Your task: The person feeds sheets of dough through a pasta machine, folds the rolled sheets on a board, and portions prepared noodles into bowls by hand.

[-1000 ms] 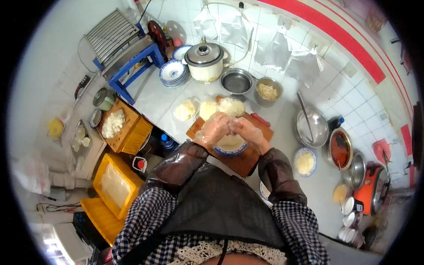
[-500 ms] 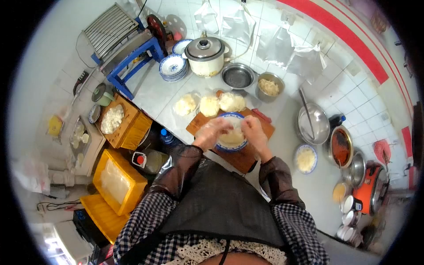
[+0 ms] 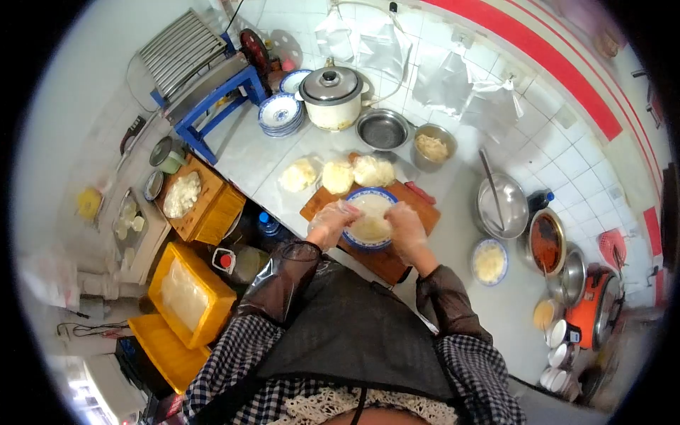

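A white bowl with a blue patterned rim [image 3: 370, 193] rests on the wooden board [image 3: 423, 207], pale food [image 3: 371, 228] inside it. My left hand [image 3: 331, 224], in a clear plastic glove, curls its fingers together over the bowl's left rim. At the right rim, my right hand [image 3: 406, 231] is closed too, gloved likewise, its fingertips pointing inward. What the fingers pinch, if anything, is too small to make out. Behind the bowl lie pale clumps of food [image 3: 337, 177]. A red-handled object [image 3: 420, 192] lies along the board's far edge.
A lidded cooker [image 3: 331, 99], stacked plates [image 3: 280, 113] and a metal basin [image 3: 382, 130] stand at the back. To the right are a plate of pale food [image 3: 489, 262], a steel bowl [image 3: 502, 205] and a pot of red sauce [image 3: 547, 242]. Yellow crates [image 3: 225, 303] sit lower left.
Both hands have come down closer to the bowl's rim, the left one slightly lower and leftward. More of the bowl's inside shows between them. The camera view has shifted a little.
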A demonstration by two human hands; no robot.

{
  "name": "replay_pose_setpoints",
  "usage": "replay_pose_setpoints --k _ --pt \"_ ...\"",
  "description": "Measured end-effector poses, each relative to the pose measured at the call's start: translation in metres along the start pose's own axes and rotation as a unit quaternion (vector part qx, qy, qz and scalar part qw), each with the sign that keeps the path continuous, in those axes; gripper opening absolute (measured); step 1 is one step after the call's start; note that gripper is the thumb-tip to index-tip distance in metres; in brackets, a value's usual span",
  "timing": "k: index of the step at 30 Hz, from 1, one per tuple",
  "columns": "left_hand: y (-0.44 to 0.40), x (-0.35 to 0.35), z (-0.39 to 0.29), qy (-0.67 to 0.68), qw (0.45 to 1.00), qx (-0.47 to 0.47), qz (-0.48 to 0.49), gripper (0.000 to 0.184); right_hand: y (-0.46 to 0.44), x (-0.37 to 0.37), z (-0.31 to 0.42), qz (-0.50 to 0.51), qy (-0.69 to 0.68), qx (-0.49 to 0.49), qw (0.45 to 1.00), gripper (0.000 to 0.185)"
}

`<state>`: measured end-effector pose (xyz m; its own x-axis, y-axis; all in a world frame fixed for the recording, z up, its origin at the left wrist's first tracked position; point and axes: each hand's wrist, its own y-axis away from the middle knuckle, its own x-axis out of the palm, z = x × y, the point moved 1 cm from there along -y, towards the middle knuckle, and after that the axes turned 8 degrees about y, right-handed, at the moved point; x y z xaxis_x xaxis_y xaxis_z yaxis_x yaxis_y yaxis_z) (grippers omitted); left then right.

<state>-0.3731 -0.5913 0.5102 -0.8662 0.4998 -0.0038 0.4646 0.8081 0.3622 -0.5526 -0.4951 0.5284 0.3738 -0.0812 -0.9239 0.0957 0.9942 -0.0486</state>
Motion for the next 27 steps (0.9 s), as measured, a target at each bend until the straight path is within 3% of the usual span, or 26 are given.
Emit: replay_pose_setpoints --k 2,3,5,7,8,10,11,12,13,14,15,16,17,18,19,20,21,22,23,24,26,27 --pt "-0.009 -0.002 0.007 -0.032 0.998 0.020 0.050 0.020 0.002 0.001 0.002 -0.037 -0.042 0.005 0.998 0.027" --pt "-0.008 0.000 0.010 -0.064 0.992 0.044 0.102 0.020 -0.005 0.000 0.007 -0.087 -0.095 -0.085 0.988 0.024" --pt "-0.006 0.009 0.006 -0.080 0.991 0.034 0.098 0.019 -0.020 -0.003 0.013 0.064 -0.056 -0.102 0.991 0.019" --pt "0.000 0.011 -0.011 -0.097 0.992 -0.010 0.080 0.017 -0.015 -0.004 0.010 0.038 0.017 -0.087 0.995 0.018" --pt "0.011 0.010 -0.026 -0.046 0.996 -0.009 0.071 0.015 -0.014 -0.002 0.009 0.020 0.089 -0.073 0.993 0.018" --pt "-0.006 0.000 0.014 0.152 0.983 0.006 0.101 0.012 -0.003 0.007 0.010 0.040 0.109 -0.057 0.992 0.017" --pt "-0.013 0.000 0.027 0.155 0.983 0.005 0.097 0.012 0.007 0.009 0.009 0.024 0.060 -0.088 0.994 0.015" --pt "-0.016 0.003 0.035 0.068 0.994 0.031 0.078 0.009 0.013 0.010 0.010 0.010 0.010 -0.118 0.993 0.012" --pt "-0.019 0.005 0.043 -0.021 0.996 0.057 0.060 0.007 0.011 0.011 0.008 0.013 0.007 -0.117 0.993 0.012" --pt "-0.019 0.008 0.042 -0.023 0.996 0.054 0.061 0.007 0.004 0.009 0.006 -0.039 -0.124 -0.059 0.990 0.010" --pt "-0.016 0.012 0.033 -0.159 0.960 0.226 0.039 0.008 0.001 0.006 0.005 -0.089 -0.253 0.004 0.963 0.011" --pt "-0.011 0.018 0.025 -0.285 0.876 0.388 0.015 0.011 0.002 0.005 0.009 -0.088 -0.254 0.009 0.963 0.011" --pt "-0.006 0.023 0.012 -0.346 0.836 0.426 0.024 0.014 0.001 -0.002 0.019 -0.030 -0.370 0.060 0.926 0.014" --pt "-0.001 0.022 0.000 -0.346 0.835 0.428 0.022 0.014 -0.002 -0.007 0.025 0.026 -0.477 0.106 0.872 0.017" --pt "0.003 0.020 -0.017 -0.316 0.814 0.482 0.070 0.013 -0.007 0.000 0.017 0.065 -0.404 0.041 0.912 0.023" --pt "0.003 0.019 -0.026 -0.284 0.789 0.531 0.118 0.012 -0.013 0.004 0.014 0.061 -0.401 0.037 0.913 0.023" --pt "0.000 0.019 -0.024 -0.333 0.758 0.558 0.062 0.010 -0.015 0.010 0.011 0.077 -0.407 0.052 0.909 0.019" --pt "0.000 0.019 -0.015 -0.332 0.758 0.558 0.061 0.010 -0.017 0.018 0.007 0.095 -0.413 0.069 0.903 0.015" --pt "-0.001 0.017 -0.001 -0.347 0.782 0.518 0.010 0.010 -0.023 0.029 -0.002 0.074 -0.283 0.046 0.955 0.014" --pt "0.003 0.017 0.005 -0.362 0.802 0.474 -0.042 0.010 -0.023 0.029 -0.004 0.075 -0.284 0.047 0.955 0.014" --pt "0.010 0.016 0.014 -0.363 0.826 0.429 -0.040 0.011 -0.022 0.027 -0.004 0.029 -0.163 0.045 0.985 0.014" --pt "0.011 0.017 0.012 -0.362 0.848 0.386 -0.038 0.013 -0.020 0.017 0.005 0.029 -0.165 0.044 0.985 0.014"
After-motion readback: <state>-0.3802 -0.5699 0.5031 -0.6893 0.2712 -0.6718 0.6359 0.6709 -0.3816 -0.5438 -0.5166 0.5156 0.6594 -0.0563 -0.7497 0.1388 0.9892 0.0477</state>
